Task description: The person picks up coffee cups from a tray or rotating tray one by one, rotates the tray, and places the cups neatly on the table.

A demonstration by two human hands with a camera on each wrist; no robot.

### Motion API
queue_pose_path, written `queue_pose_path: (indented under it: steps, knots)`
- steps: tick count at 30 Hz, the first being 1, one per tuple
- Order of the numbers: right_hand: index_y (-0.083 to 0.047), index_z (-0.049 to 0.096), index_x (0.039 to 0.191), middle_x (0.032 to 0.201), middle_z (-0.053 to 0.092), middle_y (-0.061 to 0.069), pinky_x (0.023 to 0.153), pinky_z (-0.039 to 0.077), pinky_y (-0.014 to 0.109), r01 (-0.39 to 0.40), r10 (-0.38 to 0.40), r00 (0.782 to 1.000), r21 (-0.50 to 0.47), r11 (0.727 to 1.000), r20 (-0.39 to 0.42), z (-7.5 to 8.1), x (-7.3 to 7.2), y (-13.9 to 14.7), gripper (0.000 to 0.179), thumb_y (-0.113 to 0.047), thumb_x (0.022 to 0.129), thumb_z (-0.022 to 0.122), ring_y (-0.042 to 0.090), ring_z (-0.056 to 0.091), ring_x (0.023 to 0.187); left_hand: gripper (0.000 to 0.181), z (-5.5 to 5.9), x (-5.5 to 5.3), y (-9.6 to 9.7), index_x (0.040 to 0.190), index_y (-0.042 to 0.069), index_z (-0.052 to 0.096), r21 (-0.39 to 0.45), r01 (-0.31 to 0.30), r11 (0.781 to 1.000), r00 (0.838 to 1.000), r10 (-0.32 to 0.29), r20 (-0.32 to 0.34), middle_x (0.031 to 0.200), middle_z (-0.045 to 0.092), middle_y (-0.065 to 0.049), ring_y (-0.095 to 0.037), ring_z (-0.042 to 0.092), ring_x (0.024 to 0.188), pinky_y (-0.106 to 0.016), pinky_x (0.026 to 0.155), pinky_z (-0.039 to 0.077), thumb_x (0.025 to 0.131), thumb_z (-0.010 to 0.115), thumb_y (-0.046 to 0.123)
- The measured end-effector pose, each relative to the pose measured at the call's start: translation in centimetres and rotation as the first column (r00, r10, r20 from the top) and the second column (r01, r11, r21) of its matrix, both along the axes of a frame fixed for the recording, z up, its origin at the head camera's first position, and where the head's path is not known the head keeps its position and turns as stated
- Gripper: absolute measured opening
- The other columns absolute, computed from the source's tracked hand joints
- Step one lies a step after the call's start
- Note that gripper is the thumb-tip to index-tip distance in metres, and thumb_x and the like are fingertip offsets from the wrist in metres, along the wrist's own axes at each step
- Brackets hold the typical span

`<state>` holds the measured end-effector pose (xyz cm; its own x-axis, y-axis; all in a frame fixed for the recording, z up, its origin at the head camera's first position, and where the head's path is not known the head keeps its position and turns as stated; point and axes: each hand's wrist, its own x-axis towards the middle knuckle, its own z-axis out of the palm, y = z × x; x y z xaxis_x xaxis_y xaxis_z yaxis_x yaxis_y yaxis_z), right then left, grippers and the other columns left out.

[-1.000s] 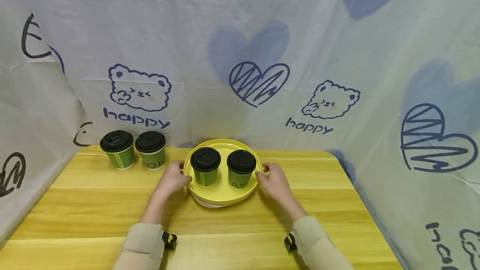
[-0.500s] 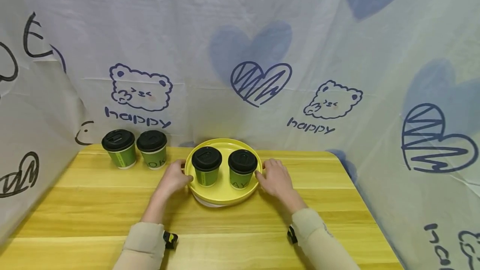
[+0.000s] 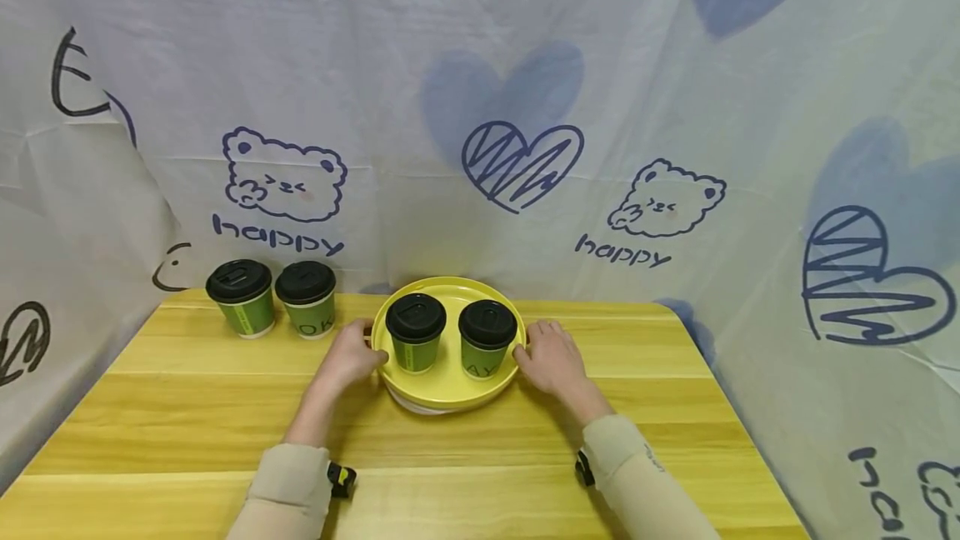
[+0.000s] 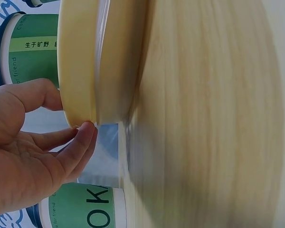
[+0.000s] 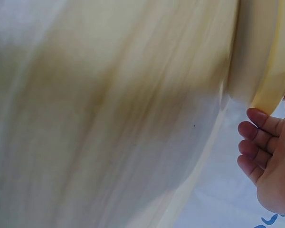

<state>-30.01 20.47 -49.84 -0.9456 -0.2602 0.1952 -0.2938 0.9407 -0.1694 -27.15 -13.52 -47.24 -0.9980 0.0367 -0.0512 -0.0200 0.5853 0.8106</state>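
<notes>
A round yellow tray (image 3: pixel 450 391) stands on a pale round base (image 4: pixel 116 61) on the table. Two green paper cups with black lids, a left cup (image 3: pixel 416 354) and a right cup (image 3: pixel 483 357), are upright on it. My left hand (image 3: pixel 352 354) pinches the tray's left rim, thumb on top and fingertips at its underside in the left wrist view. On the opposite side my right hand (image 3: pixel 553 359) holds the rim; in the right wrist view the index fingertip (image 5: pixel 257 115) touches the tray's lower edge and the thumb is mostly hidden.
Two more lidded green cups stand at the table's back left: one (image 3: pixel 251 315) further left, and one marked "OK" (image 3: pixel 311 317) near my left hand. A printed white curtain (image 3: pixel 405 190) hangs right behind the wooden table (image 3: pixel 420 490).
My right hand's fingers have come in against the tray's right rim. The left hand keeps its hold, and the tray and cups stay in place; the head view shifts slightly.
</notes>
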Motion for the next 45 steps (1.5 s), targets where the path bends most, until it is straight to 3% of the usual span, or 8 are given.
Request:
queue_pose_path:
  steps: [10, 15, 22, 30, 36, 45]
  knots:
    - [-0.001, 0.063, 0.111, 0.113, 0.063, 0.014, 0.094, 0.049, 0.048, 0.0, 0.001, 1.0, 0.011, 1.0, -0.012, 0.0, 0.0, 0.0, 0.035, -0.033, 0.1, 0.052, 0.032, 0.055, 0.106, 0.067, -0.5, -0.1, -0.3, 0.143, -0.02, 0.042, 0.004, 0.038, 0.999, 0.999, -0.038, -0.035, 0.14, 0.052, -0.038, -0.048, 0.06, 0.121, -0.053, 0.103, 0.052, 0.084, 0.067, -0.002]
    - [-0.002, 0.063, 0.109, 0.11, 0.062, 0.013, 0.093, 0.048, 0.049, 0.001, 0.0, 1.0, 0.012, 1.0, -0.021, -0.1, 0.1, -0.1, 0.034, -0.033, 0.1, 0.053, 0.032, 0.054, 0.105, 0.071, -0.6, 0.0, -0.7, 0.147, -0.02, 0.036, 0.012, 0.079, 0.997, 0.995, -0.078, -0.064, 0.145, 0.044, -0.04, -0.054, 0.052, 0.129, -0.057, 0.108, 0.048, 0.086, 0.067, -0.001]
    - [-0.002, 0.063, 0.111, 0.11, 0.06, 0.013, 0.094, 0.047, 0.048, 0.003, -0.003, 1.0, -0.005, 1.0, -0.001, -0.3, -0.1, 0.0, 0.034, -0.032, 0.101, 0.051, 0.032, 0.053, 0.104, 0.073, -0.2, 0.2, -1.3, 0.15, -0.016, 0.034, 0.014, 0.068, 0.998, 0.992, -0.067, -0.105, 0.147, 0.042, -0.038, -0.055, 0.048, 0.133, -0.06, 0.11, 0.045, 0.089, 0.071, 0.001]
    - [-0.002, 0.062, 0.113, 0.11, 0.059, 0.012, 0.094, 0.048, 0.048, 0.005, -0.005, 1.0, -0.006, 1.0, 0.019, -0.4, 0.0, -0.1, 0.033, -0.031, 0.101, 0.051, 0.031, 0.053, 0.103, 0.086, -0.4, 0.2, -1.7, 0.156, -0.01, 0.029, 0.078, 0.138, 0.987, 0.977, -0.123, -0.172, 0.159, 0.034, -0.034, -0.056, 0.039, 0.141, -0.062, 0.117, 0.036, 0.087, 0.078, 0.003]
    - [-0.002, 0.061, 0.109, 0.105, 0.057, 0.011, 0.091, 0.048, 0.048, 0.001, 0.0, 1.0, -0.007, 1.0, 0.02, -0.2, 0.0, -0.1, 0.029, -0.029, 0.101, 0.054, 0.031, 0.053, 0.099, 0.097, -0.4, 0.4, -1.4, 0.16, -0.005, 0.025, 0.144, 0.174, 0.974, 0.973, -0.148, -0.177, 0.164, 0.029, -0.029, -0.053, 0.033, 0.147, -0.059, 0.121, 0.031, 0.083, 0.084, 0.005]
    - [-0.002, 0.062, 0.111, 0.109, 0.059, 0.012, 0.091, 0.048, 0.047, 0.013, -0.013, 0.999, -0.011, 1.0, 0.042, 0.1, 0.1, -0.1, 0.031, -0.03, 0.102, 0.053, 0.03, 0.053, 0.101, 0.106, 0.1, 0.2, -0.3, 0.159, -0.009, 0.024, 0.178, 0.231, 0.957, 0.954, -0.187, -0.235, 0.162, 0.032, -0.032, -0.049, 0.034, 0.147, -0.058, 0.12, 0.033, 0.078, 0.091, 0.011]
